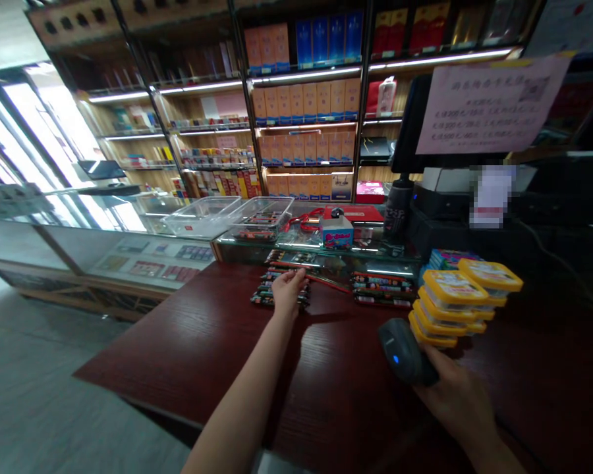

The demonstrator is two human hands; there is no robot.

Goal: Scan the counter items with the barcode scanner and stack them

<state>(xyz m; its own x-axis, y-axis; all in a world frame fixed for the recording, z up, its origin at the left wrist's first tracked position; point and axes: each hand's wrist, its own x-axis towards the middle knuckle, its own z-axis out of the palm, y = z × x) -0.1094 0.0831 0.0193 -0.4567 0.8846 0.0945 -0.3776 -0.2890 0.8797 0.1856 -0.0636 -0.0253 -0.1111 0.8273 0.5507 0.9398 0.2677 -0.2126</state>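
My left hand reaches forward over the dark red counter and rests on a row of slim colourful packs lying flat; its fingers curl over them. A second row of similar packs lies to the right, untouched. My right hand holds a dark handheld barcode scanner with a blue light, its head pointing left and forward. Just beyond the scanner stand stacks of yellow-lidded tubs.
Clear plastic trays sit on a glass display case behind the counter. A small blue box, a till screen with a pink paper notice, and shelves of boxed goods stand behind.
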